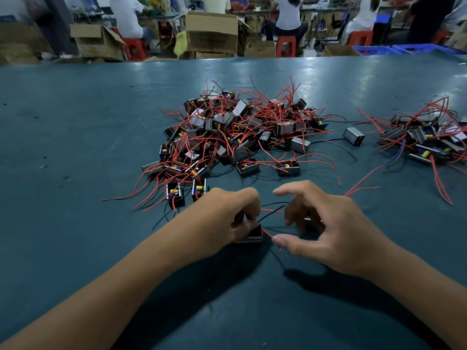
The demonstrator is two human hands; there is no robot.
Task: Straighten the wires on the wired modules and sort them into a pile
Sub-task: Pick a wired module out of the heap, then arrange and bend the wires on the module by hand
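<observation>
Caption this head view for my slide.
Left hand grips small black wired module; right hand pinches its red wire.

Dim overhead light, tabletop (328, 79) glare, blurred background, wide-angle bending.

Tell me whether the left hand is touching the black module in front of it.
Touching. The head view shows the left hand with its fingers curled onto the top of the black module, gripping it with no gap.
</observation>
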